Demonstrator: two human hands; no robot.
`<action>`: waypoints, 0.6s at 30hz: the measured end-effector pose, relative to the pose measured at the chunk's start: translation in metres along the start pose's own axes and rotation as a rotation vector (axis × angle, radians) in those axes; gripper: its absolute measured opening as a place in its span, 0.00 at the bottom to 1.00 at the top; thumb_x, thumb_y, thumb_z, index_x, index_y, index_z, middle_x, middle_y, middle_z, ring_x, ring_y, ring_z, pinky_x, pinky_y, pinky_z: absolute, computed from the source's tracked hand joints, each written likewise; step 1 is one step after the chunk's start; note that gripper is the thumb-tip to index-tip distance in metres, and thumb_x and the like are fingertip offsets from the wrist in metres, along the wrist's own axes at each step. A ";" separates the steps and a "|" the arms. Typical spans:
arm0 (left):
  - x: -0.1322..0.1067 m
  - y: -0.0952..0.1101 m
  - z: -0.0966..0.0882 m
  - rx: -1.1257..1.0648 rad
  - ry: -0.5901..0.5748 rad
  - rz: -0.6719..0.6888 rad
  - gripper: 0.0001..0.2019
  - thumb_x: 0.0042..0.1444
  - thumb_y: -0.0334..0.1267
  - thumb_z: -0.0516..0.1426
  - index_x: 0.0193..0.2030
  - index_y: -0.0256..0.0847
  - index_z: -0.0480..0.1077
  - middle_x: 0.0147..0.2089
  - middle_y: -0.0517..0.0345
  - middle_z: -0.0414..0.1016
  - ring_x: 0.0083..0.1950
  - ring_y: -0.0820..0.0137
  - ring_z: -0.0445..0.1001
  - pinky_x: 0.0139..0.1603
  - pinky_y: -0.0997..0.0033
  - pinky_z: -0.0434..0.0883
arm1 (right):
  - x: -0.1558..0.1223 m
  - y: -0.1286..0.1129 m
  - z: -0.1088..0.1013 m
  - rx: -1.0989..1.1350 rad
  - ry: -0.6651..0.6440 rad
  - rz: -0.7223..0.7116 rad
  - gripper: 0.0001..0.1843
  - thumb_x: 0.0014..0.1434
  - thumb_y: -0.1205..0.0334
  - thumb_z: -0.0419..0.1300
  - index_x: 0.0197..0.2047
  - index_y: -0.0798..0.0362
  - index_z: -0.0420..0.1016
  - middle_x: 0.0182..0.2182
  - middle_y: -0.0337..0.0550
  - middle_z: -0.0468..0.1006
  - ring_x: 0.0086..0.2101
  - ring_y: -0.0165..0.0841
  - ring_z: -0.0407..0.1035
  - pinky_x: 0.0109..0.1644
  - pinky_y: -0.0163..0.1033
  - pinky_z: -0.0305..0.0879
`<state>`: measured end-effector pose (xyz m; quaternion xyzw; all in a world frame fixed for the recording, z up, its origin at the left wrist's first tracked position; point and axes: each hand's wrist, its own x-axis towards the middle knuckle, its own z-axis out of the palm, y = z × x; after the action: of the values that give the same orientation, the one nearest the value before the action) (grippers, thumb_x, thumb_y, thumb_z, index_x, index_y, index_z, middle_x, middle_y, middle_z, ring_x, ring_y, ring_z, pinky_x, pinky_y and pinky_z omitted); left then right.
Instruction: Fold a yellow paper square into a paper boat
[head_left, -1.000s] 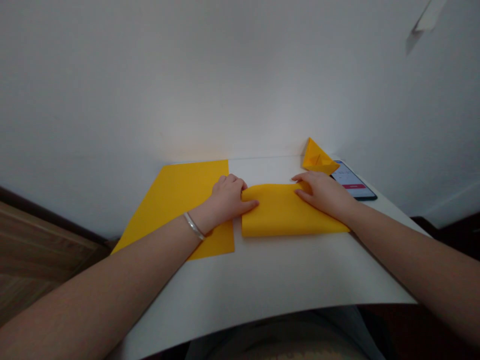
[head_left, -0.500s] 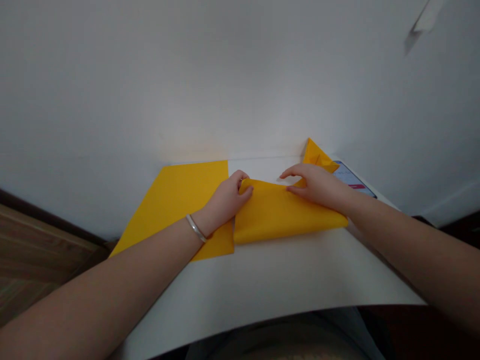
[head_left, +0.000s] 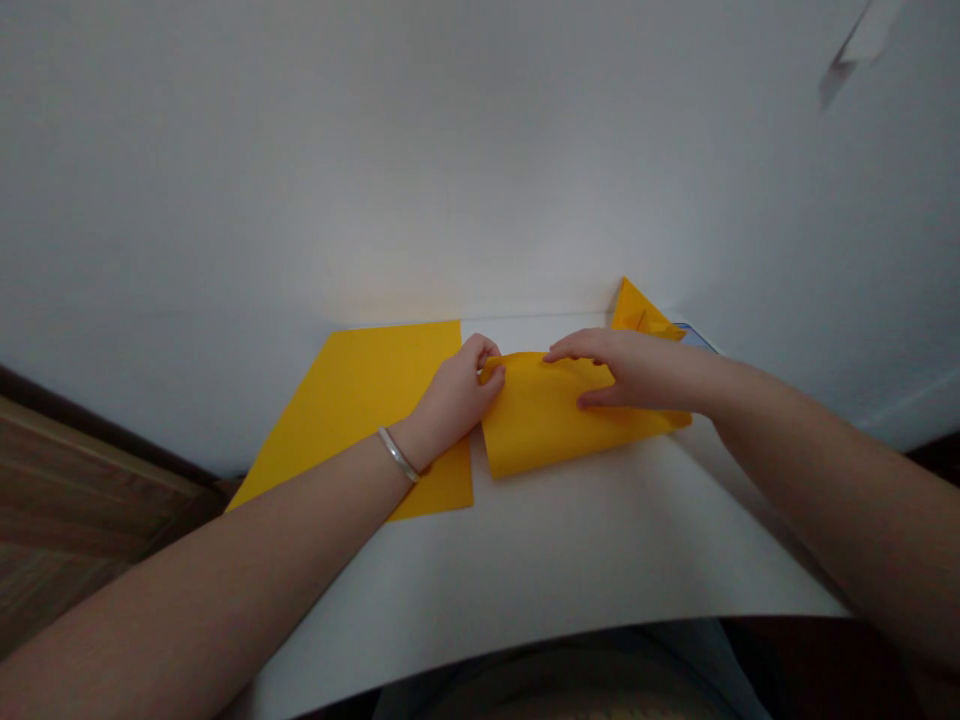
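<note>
A yellow sheet of paper (head_left: 551,410), folded over with its bend toward me, lies between my hands on the white table (head_left: 555,560). My left hand (head_left: 461,380) pinches its far left corner between thumb and fingers. Resting on the sheet's right part, my right hand (head_left: 622,370) is open, thumb and fingers spread. Under my left wrist is a second, flat yellow sheet (head_left: 382,370). Behind my right hand stands a folded yellow paper piece (head_left: 637,312) with a pointed top.
A white wall (head_left: 450,180) rises right behind the table. Part of a screen device (head_left: 694,339) shows beyond my right wrist. Wooden panelling (head_left: 90,510) is at the lower left, and a white strip (head_left: 870,30) hangs on the wall at upper right.
My right hand has moved onto the folded sheet, its fingers now over the far edge. The sheet's near bend has shifted away from me and tilts up toward the right. My left hand keeps its pinch.
</note>
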<state>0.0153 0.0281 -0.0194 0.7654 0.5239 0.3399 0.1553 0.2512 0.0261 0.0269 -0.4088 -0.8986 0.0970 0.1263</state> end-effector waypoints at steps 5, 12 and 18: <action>-0.001 0.002 0.002 -0.184 -0.090 0.057 0.06 0.55 0.37 0.54 0.39 0.42 0.61 0.23 0.69 0.59 0.24 0.76 0.59 0.26 0.77 0.56 | 0.013 -0.018 0.035 0.013 0.342 -0.013 0.20 0.56 0.63 0.58 0.53 0.49 0.73 0.53 0.45 0.75 0.53 0.39 0.67 0.60 0.48 0.60; 0.000 0.005 0.003 -0.261 -0.088 0.010 0.09 0.53 0.38 0.57 0.39 0.42 0.63 0.21 0.71 0.56 0.21 0.78 0.56 0.24 0.78 0.54 | 0.017 -0.038 0.036 0.013 0.453 0.116 0.09 0.60 0.59 0.56 0.41 0.46 0.77 0.38 0.37 0.82 0.38 0.34 0.74 0.41 0.38 0.64; 0.001 0.005 0.002 -0.255 -0.106 -0.009 0.11 0.51 0.36 0.58 0.41 0.41 0.66 0.20 0.72 0.52 0.20 0.79 0.53 0.23 0.78 0.52 | 0.020 -0.038 0.034 -0.076 0.429 0.181 0.08 0.58 0.57 0.57 0.38 0.45 0.77 0.35 0.35 0.82 0.35 0.34 0.73 0.32 0.36 0.58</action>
<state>0.0206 0.0267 -0.0174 0.7539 0.4709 0.3622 0.2804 0.2011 0.0148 0.0081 -0.5034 -0.8140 -0.0150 0.2895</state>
